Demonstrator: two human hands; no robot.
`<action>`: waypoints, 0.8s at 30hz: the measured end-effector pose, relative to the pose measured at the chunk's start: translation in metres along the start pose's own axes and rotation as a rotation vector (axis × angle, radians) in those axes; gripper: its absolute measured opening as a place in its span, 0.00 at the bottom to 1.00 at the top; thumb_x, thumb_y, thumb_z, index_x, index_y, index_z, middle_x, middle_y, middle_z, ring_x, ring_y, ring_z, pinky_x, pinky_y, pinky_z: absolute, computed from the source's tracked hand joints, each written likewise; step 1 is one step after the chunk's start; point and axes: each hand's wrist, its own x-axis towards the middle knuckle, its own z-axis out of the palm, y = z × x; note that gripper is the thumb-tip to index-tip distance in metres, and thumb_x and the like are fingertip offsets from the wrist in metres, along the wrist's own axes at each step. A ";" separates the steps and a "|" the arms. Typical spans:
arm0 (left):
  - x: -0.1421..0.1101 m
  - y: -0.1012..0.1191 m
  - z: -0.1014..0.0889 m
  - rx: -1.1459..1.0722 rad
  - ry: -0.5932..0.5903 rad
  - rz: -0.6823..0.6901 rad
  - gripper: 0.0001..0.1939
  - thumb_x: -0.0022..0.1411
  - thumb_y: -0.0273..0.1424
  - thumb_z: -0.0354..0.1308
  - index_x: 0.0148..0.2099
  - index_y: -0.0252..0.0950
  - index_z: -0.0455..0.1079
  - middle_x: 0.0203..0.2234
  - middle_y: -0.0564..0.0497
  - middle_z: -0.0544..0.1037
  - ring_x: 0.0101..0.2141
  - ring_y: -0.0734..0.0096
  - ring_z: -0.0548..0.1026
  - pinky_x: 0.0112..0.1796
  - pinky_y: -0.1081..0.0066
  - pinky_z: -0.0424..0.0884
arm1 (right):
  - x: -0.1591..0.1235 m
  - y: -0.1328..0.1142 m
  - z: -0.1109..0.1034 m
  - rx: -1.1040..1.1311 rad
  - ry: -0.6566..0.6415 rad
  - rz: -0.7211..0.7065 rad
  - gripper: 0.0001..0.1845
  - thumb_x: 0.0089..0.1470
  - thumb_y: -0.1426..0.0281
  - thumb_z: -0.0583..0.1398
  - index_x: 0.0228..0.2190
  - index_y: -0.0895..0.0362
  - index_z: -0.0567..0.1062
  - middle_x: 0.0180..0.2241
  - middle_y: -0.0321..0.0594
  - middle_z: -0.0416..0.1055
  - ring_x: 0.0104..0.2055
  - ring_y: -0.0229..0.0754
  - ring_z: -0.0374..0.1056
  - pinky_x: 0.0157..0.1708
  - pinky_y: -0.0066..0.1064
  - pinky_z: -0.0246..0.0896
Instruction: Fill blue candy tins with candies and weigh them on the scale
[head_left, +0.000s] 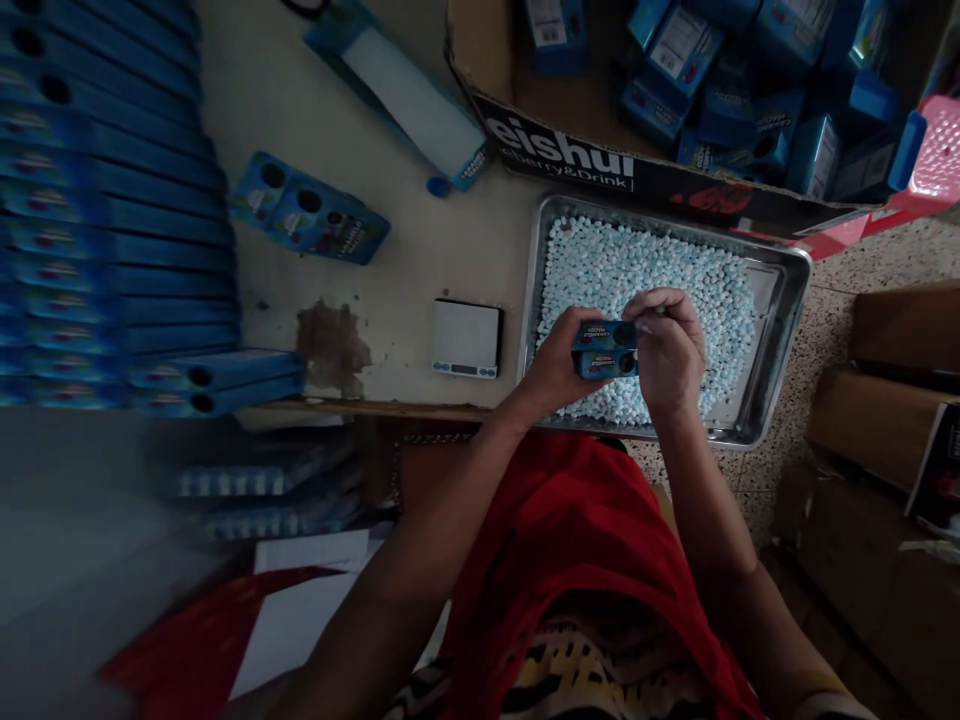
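Observation:
My left hand (556,364) is closed around two small blue candy boxes (604,364), held side by side over the metal tray (772,345). Small white and pale-blue candies (652,255) cover much of the tray's bottom. At the right end of the boxes, by a dark round opening, is my right hand (672,348). Its fingers are curled and pinched together; what they hold, if anything, is too small to make out. A small digital scale (466,338) lies on the table to the left of the tray.
A cardboard carton (555,150) with many blue boxes stands behind the tray. Blue boxes are stacked (157,240) at the left. A pair of boxes (311,208) and a long blue display box (409,95) lie on the table. Brown cartons (874,425) are at the right.

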 end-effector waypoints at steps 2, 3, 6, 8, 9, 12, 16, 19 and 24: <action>0.000 0.002 -0.001 0.062 0.011 -0.012 0.40 0.53 0.28 0.76 0.64 0.44 0.64 0.57 0.46 0.77 0.55 0.54 0.79 0.55 0.58 0.78 | 0.000 0.006 -0.001 -0.072 -0.022 0.002 0.07 0.57 0.71 0.62 0.32 0.51 0.81 0.32 0.36 0.74 0.38 0.41 0.69 0.43 0.34 0.69; 0.000 0.003 -0.001 0.082 0.015 -0.015 0.40 0.52 0.27 0.76 0.64 0.44 0.64 0.56 0.46 0.77 0.54 0.54 0.79 0.54 0.58 0.78 | 0.000 0.008 -0.002 -0.090 -0.037 0.005 0.07 0.57 0.71 0.62 0.33 0.51 0.82 0.32 0.35 0.75 0.37 0.40 0.68 0.42 0.33 0.68; -0.001 0.007 -0.002 0.127 0.037 -0.023 0.39 0.52 0.27 0.76 0.62 0.45 0.65 0.55 0.48 0.77 0.54 0.53 0.79 0.53 0.58 0.77 | -0.003 0.014 -0.007 -0.118 -0.098 0.010 0.08 0.59 0.70 0.63 0.33 0.50 0.84 0.32 0.35 0.77 0.36 0.40 0.69 0.40 0.32 0.68; -0.001 0.009 -0.001 0.149 0.054 -0.035 0.39 0.51 0.27 0.76 0.62 0.45 0.65 0.55 0.48 0.78 0.54 0.52 0.78 0.54 0.58 0.76 | -0.006 0.016 -0.010 -0.132 -0.120 0.004 0.07 0.60 0.68 0.65 0.32 0.49 0.85 0.33 0.35 0.78 0.38 0.41 0.71 0.42 0.33 0.69; -0.002 0.009 0.000 0.150 0.067 -0.048 0.39 0.50 0.27 0.76 0.62 0.45 0.65 0.55 0.48 0.78 0.54 0.52 0.78 0.54 0.57 0.76 | -0.008 0.017 -0.011 -0.137 -0.120 0.004 0.06 0.60 0.67 0.66 0.33 0.49 0.85 0.34 0.36 0.79 0.39 0.42 0.71 0.42 0.34 0.70; -0.002 0.007 0.003 0.116 0.123 -0.106 0.42 0.49 0.27 0.78 0.62 0.45 0.64 0.55 0.47 0.78 0.53 0.53 0.79 0.53 0.57 0.77 | -0.012 0.017 -0.014 -0.132 -0.112 0.003 0.04 0.55 0.65 0.68 0.34 0.49 0.85 0.35 0.37 0.79 0.41 0.44 0.73 0.45 0.36 0.72; 0.002 0.002 0.002 0.082 0.166 -0.147 0.43 0.47 0.27 0.80 0.61 0.45 0.65 0.53 0.48 0.80 0.51 0.54 0.80 0.51 0.57 0.79 | -0.017 0.014 -0.011 -0.064 -0.068 -0.004 0.07 0.52 0.64 0.67 0.34 0.50 0.85 0.36 0.40 0.80 0.45 0.46 0.75 0.53 0.39 0.72; 0.008 -0.003 0.001 0.046 0.179 -0.159 0.44 0.45 0.27 0.81 0.61 0.45 0.65 0.52 0.48 0.80 0.50 0.55 0.81 0.50 0.58 0.80 | -0.016 0.013 -0.005 -0.052 -0.049 -0.003 0.08 0.54 0.64 0.64 0.34 0.50 0.84 0.36 0.41 0.81 0.44 0.46 0.77 0.55 0.42 0.72; 0.004 -0.009 -0.002 -0.047 0.237 -0.140 0.44 0.47 0.32 0.82 0.62 0.45 0.65 0.52 0.49 0.80 0.50 0.57 0.82 0.51 0.59 0.80 | -0.003 0.007 -0.032 0.045 0.227 -0.058 0.07 0.52 0.63 0.63 0.35 0.48 0.80 0.37 0.38 0.80 0.43 0.43 0.79 0.55 0.41 0.75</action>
